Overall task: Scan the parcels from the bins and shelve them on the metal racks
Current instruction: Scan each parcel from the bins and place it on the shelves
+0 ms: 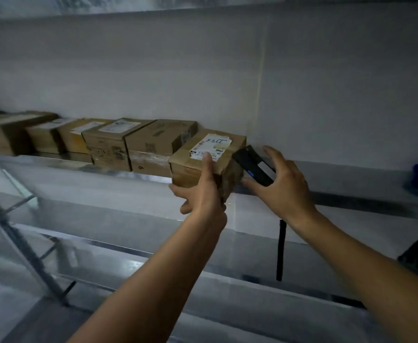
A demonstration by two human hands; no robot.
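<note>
Reaches up and forward with both bare forearms, the left from bottom centre, the right from the lower right edge. Grips the near end of a small brown cardboard parcel (190,167) with the left hand (200,194): thumb laid straight up over the top edge onto its white label (213,144), fingers curled under the bottom. Holds a slim black handheld scanner (253,167) in the right hand (279,181), just beside the parcel's right end, thumb under the scanner's lower edge, remaining fingers spread and arched above it, palm turned toward the parcel.
</note>
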